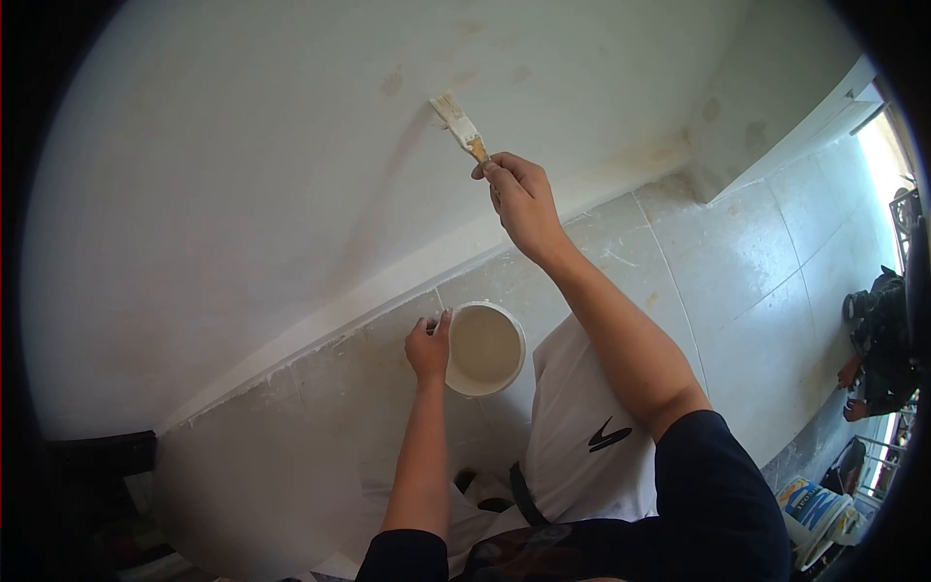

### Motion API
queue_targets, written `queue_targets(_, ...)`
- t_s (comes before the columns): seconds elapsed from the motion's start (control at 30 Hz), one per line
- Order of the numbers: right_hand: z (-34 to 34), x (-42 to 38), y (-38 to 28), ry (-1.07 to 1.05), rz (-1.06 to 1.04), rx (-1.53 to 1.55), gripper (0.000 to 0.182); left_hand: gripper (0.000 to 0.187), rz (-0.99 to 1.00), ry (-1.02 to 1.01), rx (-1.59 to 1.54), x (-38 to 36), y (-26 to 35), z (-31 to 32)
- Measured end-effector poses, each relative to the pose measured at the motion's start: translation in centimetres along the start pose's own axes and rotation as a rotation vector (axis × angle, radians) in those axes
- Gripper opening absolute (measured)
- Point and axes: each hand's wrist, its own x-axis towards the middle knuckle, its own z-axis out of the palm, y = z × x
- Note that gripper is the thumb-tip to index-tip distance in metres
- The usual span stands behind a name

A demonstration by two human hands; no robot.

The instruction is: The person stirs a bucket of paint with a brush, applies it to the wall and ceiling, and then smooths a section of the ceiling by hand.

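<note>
My right hand [521, 201] is closed round the wooden handle of a flat paintbrush [465, 130]. The pale bristles point up and left, at the light wall [291, 165]; whether they touch it I cannot tell. Lower down, my left hand [429, 347] grips the left rim of a round white bucket [486, 349], thumb at the edge. Pale liquid shows inside the bucket, which is over the tiled floor beside my knee. Stained patches mark the wall around the brush.
Grey floor tiles [747, 262] run along the wall's base. A wall corner [713, 194] juts out at the upper right. Another person [882, 339] in dark clothes is at the far right. A labelled paint bucket [813, 509] stands at the lower right.
</note>
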Motion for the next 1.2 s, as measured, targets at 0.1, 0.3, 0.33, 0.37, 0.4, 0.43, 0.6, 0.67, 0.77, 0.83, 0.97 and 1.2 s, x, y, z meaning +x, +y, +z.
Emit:
queue_targets(0.1,-0.3,-0.2,-1.0,0.097,0.042,0.084,0.028,0.049,0.007,-0.001,0.000,0.2,0.1,-0.1)
queue_targets(0.3,-0.1,0.6,-0.2,-0.054,0.061,-0.006,0.029,0.048,-0.010,-0.022,-0.002,-0.1,0.1,0.0)
queue_targets(0.33,0.1,0.4,-0.3,-0.111,0.052,-0.050,0.029,0.048,-0.016,-0.024,0.001,0.0,0.2,0.1)
queue_targets(0.37,0.2,-0.2,-0.5,-0.158,0.041,-0.061,0.029,0.047,-0.009,-0.018,0.004,-0.1,0.2,0.0)
queue_targets(0.4,0.2,-0.7,-0.7,-0.100,0.054,0.046,0.028,0.047,-0.002,-0.013,0.006,-0.3,0.4,0.0)
queue_targets(0.43,0.2,-1.1,-1.0,-0.044,0.066,0.153,0.026,0.046,0.005,-0.007,0.008,-0.2,0.5,0.1)
queue_targets(0.6,0.5,1.0,-0.2,0.108,0.070,0.056,0.028,0.048,-0.048,0.009,-0.040,-0.3,0.3,0.4)
queue_targets(0.67,0.8,0.7,-0.5,-0.003,0.052,0.021,0.028,0.049,-0.045,0.032,-0.056,-0.2,0.4,0.8)
queue_targets(0.77,0.8,-0.8,-0.9,-0.048,0.059,0.045,0.027,0.051,-0.054,0.044,-0.047,0.0,-0.3,0.7)
queue_targets(0.83,0.1,-1.3,-1.4,0.058,0.079,0.208,0.026,0.053,-0.084,0.033,-0.042,0.0,0.1,0.4)
queue_targets(0.97,-0.6,-0.2,-1.1,0.097,0.029,0.210,0.022,0.049,-0.071,0.003,-0.043,0.3,-0.1,0.5)
queue_targets(1.2,0.3,-1.8,1.1,-0.085,-0.009,0.138,0.025,0.054,-0.057,0.005,-0.015,-0.2,0.0,0.0)
